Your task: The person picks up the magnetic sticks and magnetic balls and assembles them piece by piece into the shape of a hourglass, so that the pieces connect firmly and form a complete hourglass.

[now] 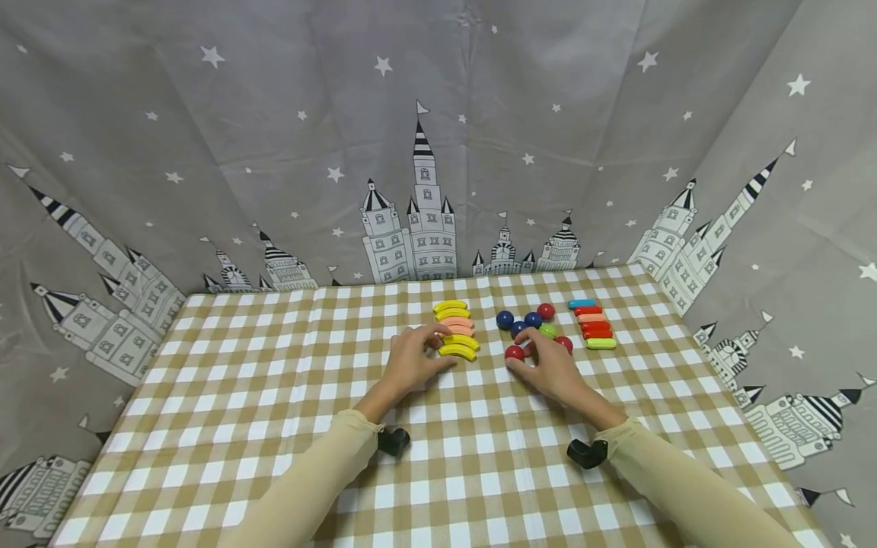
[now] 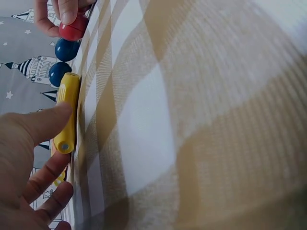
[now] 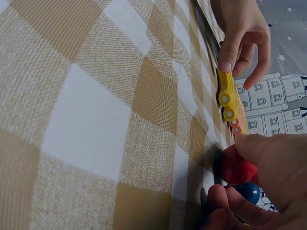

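Observation:
Several curved magnetic rods lie in a row, yellow at both ends and pink rods (image 1: 457, 323) between. My left hand (image 1: 414, 356) is at their left ends, its thumb against the nearest yellow rod (image 2: 67, 112) and a curled index finger on the far side. A grey disc shows in that rod's end. To the right, my right hand (image 1: 553, 371) pinches a red ball (image 3: 237, 164) between its thumb and curled fingers. Just beyond are several blue balls (image 1: 505, 320), a green ball (image 1: 547, 331) and more red balls (image 1: 546, 311), partly hidden by this hand.
Short straight rods in blue, red, pink and green (image 1: 601, 344) form a column at the right. A brown and white checked cloth (image 1: 274, 396) covers the table. Behind it hangs a grey curtain (image 1: 274, 152) with castles and stars. Black wrist cameras (image 1: 587, 454) sit by both cuffs.

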A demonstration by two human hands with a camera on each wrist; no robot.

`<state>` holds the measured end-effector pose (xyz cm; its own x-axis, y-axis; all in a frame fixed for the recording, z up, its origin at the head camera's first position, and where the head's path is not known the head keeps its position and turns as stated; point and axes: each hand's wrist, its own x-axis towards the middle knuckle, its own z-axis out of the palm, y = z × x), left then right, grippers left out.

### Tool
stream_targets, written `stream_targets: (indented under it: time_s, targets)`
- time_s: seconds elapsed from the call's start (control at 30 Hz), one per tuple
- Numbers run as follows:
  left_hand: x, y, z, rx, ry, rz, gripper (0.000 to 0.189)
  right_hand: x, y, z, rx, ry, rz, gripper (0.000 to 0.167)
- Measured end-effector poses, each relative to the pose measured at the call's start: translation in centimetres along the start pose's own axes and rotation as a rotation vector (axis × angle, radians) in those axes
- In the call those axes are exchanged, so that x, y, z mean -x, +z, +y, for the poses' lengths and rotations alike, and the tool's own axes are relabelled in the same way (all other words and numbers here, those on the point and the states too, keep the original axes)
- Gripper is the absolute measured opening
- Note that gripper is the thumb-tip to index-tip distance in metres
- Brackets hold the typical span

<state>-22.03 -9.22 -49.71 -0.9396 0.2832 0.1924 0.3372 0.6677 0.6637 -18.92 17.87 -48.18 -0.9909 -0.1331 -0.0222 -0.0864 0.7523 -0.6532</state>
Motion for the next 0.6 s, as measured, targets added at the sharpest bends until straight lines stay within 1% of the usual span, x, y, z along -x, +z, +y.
stream_targets:
  time_s: [0.13,0.3,0.43,0.5,0.6]
  targets:
    - [-0.1,0.2,0.2,-0.015,0.006,0.009,0.035,0.1,-0.1,0.1,-0.02,0.004,-0.003,0.036]
    - [0.1,0.1,0.0,-0.05,0.068,0.014,0.026,0.3,-0.1,0.3,-0.032,-0.008,-0.014,0.036]
    - [0.6,-0.6,-0.6,-0.071,0.109,0.002,0.022,0.4,-0.3,0.4,-0.033,-0.038,-0.022,0.036]
    - [0.9,-1.1,-0.9,-0.071,0.112,-0.004,0.021,0.4,-0.3,0.5,-0.037,-0.052,-0.029,0.035]
    - [1.5,-1.9,-1.3,-0.066,0.093,-0.014,0.023,0.4,-0.5,0.6,-0.038,-0.052,-0.038,0.036]
